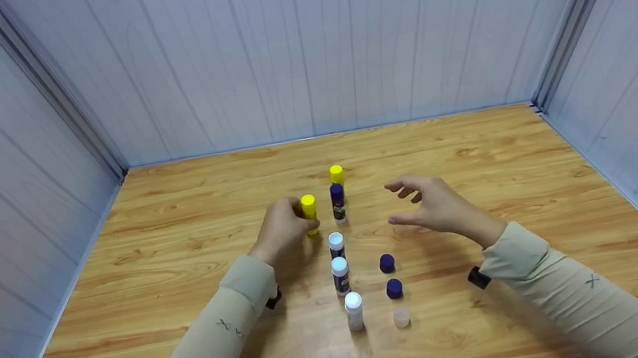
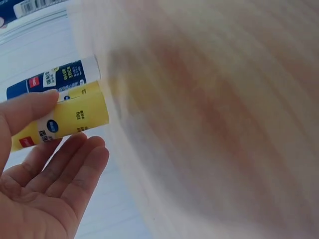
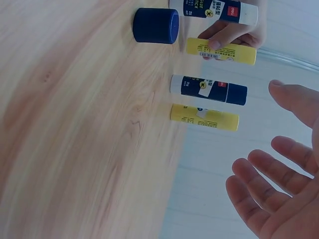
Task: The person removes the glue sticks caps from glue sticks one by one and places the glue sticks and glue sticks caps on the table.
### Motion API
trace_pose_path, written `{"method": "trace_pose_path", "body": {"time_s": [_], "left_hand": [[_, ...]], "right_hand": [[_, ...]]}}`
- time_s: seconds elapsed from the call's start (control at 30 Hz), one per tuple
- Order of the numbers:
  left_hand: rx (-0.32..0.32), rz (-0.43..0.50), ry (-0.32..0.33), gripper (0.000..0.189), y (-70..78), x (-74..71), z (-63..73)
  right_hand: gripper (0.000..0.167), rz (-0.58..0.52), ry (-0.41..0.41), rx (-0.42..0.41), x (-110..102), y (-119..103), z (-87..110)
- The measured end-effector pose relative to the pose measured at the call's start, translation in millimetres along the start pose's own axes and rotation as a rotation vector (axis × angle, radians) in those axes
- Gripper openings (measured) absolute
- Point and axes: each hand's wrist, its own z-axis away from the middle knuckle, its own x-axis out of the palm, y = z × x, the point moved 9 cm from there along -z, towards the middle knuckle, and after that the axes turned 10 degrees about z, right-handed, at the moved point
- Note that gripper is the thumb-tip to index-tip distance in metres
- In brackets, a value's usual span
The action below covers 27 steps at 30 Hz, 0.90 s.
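Observation:
My left hand [image 1: 283, 227] pinches a yellow glue stick [image 1: 308, 205] between thumb and fingers; it stands upright. The left wrist view shows the thumb across the yellow glue stick [image 2: 82, 115], its label facing the camera. Just right of it stands a navy glue stick [image 1: 338, 201] with its cap on, and behind that another yellow glue stick [image 1: 336, 172]. My right hand [image 1: 436, 203] hovers to the right of these, fingers apart and holding nothing. In the right wrist view the right hand's fingers [image 3: 264, 174] are spread beside the upright sticks.
Nearer to me, three uncapped glue sticks with white tops stand in a line, the closest one white [image 1: 354, 313]. Beside them lie two navy caps [image 1: 394, 288] and a translucent cap [image 1: 401, 317]. Pale panel walls [image 1: 302, 52] enclose the wooden table [image 1: 177, 222] at the back and sides.

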Motion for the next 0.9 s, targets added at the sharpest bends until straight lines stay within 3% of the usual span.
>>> {"method": "trace_pose_path", "body": {"time_s": [0.27, 0.47, 0.9], "left_hand": [[0.042, 0.059, 0.043, 0.029, 7.9, -17.9, 4.1], [0.084, 0.033, 0.071, 0.026, 15.4, -27.5, 6.7], [0.172, -0.019, 0.083, 0.026, 45.6, -30.3, 17.5]], "right_hand": [[0.06, -0.006, 0.018, 0.01, -10, 1, -4.8], [0.061, -0.003, 0.033, 0.001, -18, -2, -9.4], [0.061, -0.029, 0.043, 0.008, -27, -14, -21.6]]}}
